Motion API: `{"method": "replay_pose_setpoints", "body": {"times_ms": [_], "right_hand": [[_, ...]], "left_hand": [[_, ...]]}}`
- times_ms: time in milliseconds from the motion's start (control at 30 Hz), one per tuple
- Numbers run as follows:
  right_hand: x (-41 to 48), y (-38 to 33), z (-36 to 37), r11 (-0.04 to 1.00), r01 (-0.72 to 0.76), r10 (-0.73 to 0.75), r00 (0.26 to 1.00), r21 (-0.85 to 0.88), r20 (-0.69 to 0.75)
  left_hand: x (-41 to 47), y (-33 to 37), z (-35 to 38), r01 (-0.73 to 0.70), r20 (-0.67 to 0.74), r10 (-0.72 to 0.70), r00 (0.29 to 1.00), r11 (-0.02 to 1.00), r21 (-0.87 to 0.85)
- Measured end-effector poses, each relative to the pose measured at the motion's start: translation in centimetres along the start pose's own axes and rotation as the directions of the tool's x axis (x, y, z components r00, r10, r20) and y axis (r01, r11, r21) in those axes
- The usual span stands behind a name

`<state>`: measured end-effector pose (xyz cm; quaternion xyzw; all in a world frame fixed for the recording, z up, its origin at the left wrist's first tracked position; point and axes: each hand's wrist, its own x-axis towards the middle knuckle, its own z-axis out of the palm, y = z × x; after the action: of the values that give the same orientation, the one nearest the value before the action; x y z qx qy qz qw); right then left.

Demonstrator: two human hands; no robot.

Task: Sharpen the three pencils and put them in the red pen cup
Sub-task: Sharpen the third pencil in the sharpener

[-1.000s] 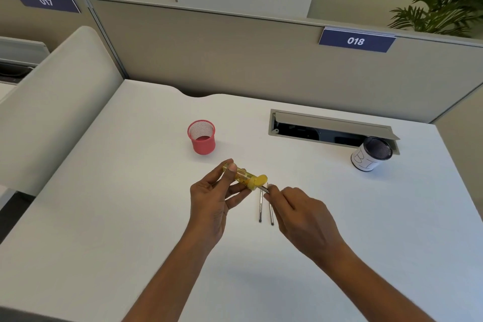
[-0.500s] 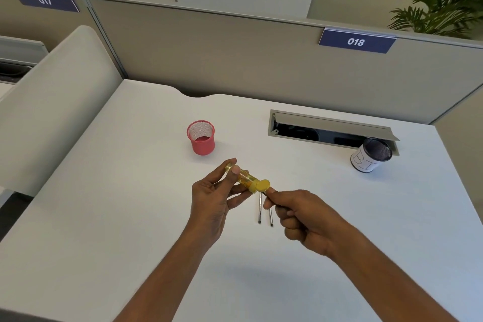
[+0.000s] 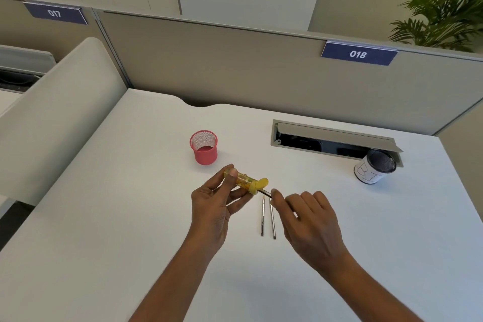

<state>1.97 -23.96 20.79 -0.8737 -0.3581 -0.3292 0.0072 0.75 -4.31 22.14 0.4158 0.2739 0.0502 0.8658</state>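
Note:
My left hand (image 3: 213, 204) holds a yellow see-through pencil sharpener (image 3: 247, 181) above the white desk (image 3: 104, 217). A dark pencil (image 3: 266, 193) is stuck into the sharpener's cap end, and my right hand (image 3: 307, 219) pinches its shaft with thumb and forefinger, the other fingers spread. Most of that pencil is hidden under my right hand. Two more pencils (image 3: 268, 215) lie side by side on the desk just below the sharpener, pointing away from me. The red mesh pen cup (image 3: 203, 148) stands upright behind my left hand; I see nothing in it.
A white cup with a black mesh top (image 3: 375, 167) stands at the right, beside an open cable tray (image 3: 334, 138) set into the desk. Beige partition panels close off the back and left sides. A green plant (image 3: 444, 8) rises behind the right partition.
My right hand has turned from a closed fist to a palm-down pose with fingers spread, still on the pencil in the sharpener. The left hand stays in place.

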Motion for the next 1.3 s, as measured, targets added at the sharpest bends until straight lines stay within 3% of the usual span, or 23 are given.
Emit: {"method": "replay_pose_setpoints", "body": {"times_ms": [100,167,200,267,333,367,433,467,533,600,667,733,833,900,933,1000,1033,1067,1100,1133,1200,1267,1300], "right_hand": [[1.0,-0.3,-0.4,0.989,-0.079,0.074,0.996,0.129,0.04],[2.0,-1.2,-1.3,0.884,-0.31,0.266,0.949,0.349,0.167],[2.6,-1.8,-1.8,0.737,-0.489,0.399,0.872,0.466,0.284],[4.2,-1.6,-2.4,0.201,-0.819,0.536,0.551,0.537,0.639],[5.3,-0.4,-2.8,-0.298,-0.898,0.358,0.21,0.325,0.91],[5.6,0.2,-3.0,-0.4,-0.885,0.259,0.139,0.237,0.956],[5.6,0.5,-3.0,-0.37,-0.898,0.216,0.164,0.236,0.962],[5.3,0.3,-2.9,-0.267,-0.913,0.271,0.237,0.31,0.933],[4.3,-0.7,-2.4,0.112,-0.833,0.44,0.531,0.542,0.724],[3.0,-0.9,-1.9,0.626,-0.566,0.409,0.824,0.536,0.393],[2.0,-0.4,-1.1,0.908,-0.27,0.202,0.952,0.321,0.23],[1.3,0.0,-0.3,0.98,-0.102,0.076,0.986,0.169,0.15],[1.3,0.0,0.0,0.977,-0.13,0.108,0.985,0.169,0.135],[1.8,-0.9,-0.4,0.856,-0.341,0.266,0.935,0.389,0.234],[2.3,-1.3,-0.8,0.676,-0.514,0.378,0.857,0.528,0.351],[3.6,-1.4,-1.7,0.021,-0.829,0.458,0.505,0.559,0.731],[4.2,-1.3,-2.1,-0.329,-0.857,0.341,0.284,0.397,0.896],[4.6,-1.1,-2.4,-0.551,-0.81,0.175,0.121,0.199,0.977],[4.8,-0.8,-2.6,-0.646,-0.76,0.062,0.038,0.069,0.997],[5.0,-0.6,-2.8,-0.667,-0.745,0.012,0.014,0.018,1.0],[4.8,-0.8,-3.0,-0.594,-0.8,0.054,0.064,0.083,0.996],[4.1,-1.5,-2.6,-0.325,-0.883,0.27,0.256,0.338,0.928],[3.5,-1.9,-2.3,-0.077,-0.866,0.401,0.426,0.493,0.811]], "left_hand": [[0.0,-0.1,0.0,-0.003,0.006,0.003,1.0,1.0,-0.012],[0.1,-0.1,-0.1,-0.011,0.006,0.011,1.0,1.0,-0.013],[0.1,0.0,-0.2,-0.018,0.006,0.018,1.0,1.0,-0.012],[0.2,0.1,-0.2,-0.043,0.013,0.043,0.999,0.999,0.004],[0.1,0.1,-0.3,-0.059,0.013,0.058,0.998,0.998,0.025],[0.1,0.1,-0.4,-0.062,0.013,0.062,0.998,0.998,0.028],[0.0,0.1,-0.4,-0.063,0.014,0.063,0.998,0.998,0.028],[0.0,0.2,-0.3,-0.065,0.012,0.065,0.998,0.998,0.027],[0.2,0.3,-0.2,-0.064,0.004,0.064,0.998,0.997,0.03],[0.3,0.4,0.0,-0.055,0.001,0.055,0.998,0.998,0.033],[0.4,0.5,0.1,-0.05,0.0,0.05,0.999,0.998,0.039],[0.3,0.4,0.2,-0.041,0.006,0.041,0.999,0.998,0.042],[0.2,0.1,0.1,-0.024,0.01,0.024,1.0,0.999,0.04],[0.2,0.1,-0.1,-0.027,0.017,0.026,1.0,0.999,0.042],[0.2,0.2,-0.2,-0.033,0.022,0.032,0.999,0.998,0.045],[0.4,0.4,-0.3,-0.046,0.034,0.044,0.998,0.997,0.06],[0.5,0.5,-0.3,-0.051,0.039,0.048,0.998,0.996,0.071],[0.5,0.6,-0.4,-0.053,0.043,0.05,0.998,0.995,0.082],[0.5,0.6,-0.4,-0.052,0.044,0.049,0.998,0.995,0.088],[0.5,0.5,-0.4,-0.049,0.044,0.045,0.998,0.995,0.088],[0.4,0.4,-0.5,-0.043,0.036,0.04,0.999,0.996,0.083],[0.4,0.3,-0.5,-0.042,0.025,0.04,0.999,0.996,0.074],[0.4,0.2,-0.6,-0.041,0.022,0.039,0.999,0.997,0.067]]}}
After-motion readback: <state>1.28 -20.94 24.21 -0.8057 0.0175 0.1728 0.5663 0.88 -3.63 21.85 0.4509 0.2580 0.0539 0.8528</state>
